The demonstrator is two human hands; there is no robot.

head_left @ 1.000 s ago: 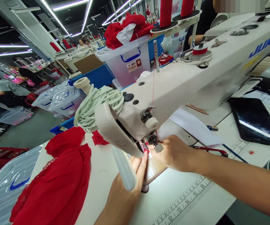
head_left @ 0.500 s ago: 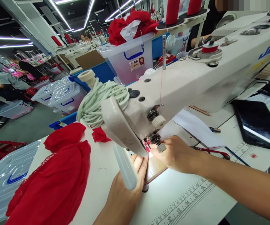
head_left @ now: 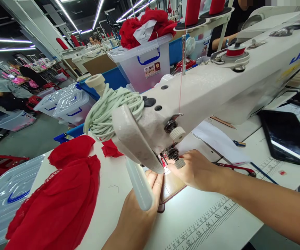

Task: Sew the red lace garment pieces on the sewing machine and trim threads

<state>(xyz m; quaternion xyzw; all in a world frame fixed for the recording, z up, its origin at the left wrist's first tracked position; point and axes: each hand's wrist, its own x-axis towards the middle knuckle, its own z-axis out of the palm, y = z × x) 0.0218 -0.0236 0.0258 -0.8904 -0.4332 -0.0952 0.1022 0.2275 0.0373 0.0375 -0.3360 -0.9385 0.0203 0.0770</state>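
Note:
My left hand (head_left: 145,201) lies at the near side of the sewing machine's (head_left: 207,90) needle area, fingers stretched out flat on the bed. A pale translucent lever (head_left: 141,187) crosses in front of it. Close to the needle on the other side, my right hand (head_left: 195,170) is curled, its fingertips hidden behind the tension knobs (head_left: 178,133). A small bit of red fabric (head_left: 163,161) shows under the needle between both hands; most of it is hidden. Red thread runs down the machine head. A bundle of pale green cord (head_left: 113,113) hangs on the head's end.
A heap of red garments (head_left: 58,201) lies left on the table, above a clear lidded box (head_left: 6,205). Right of the machine are a white paper (head_left: 217,140), a black tablet (head_left: 290,139) and red-framed glasses (head_left: 240,169). A clear bin (head_left: 144,62) of red fabric stands behind.
The view has shifted very slightly. Both hands keep nearly the same place by the needle, and slightly less red shows beneath it.

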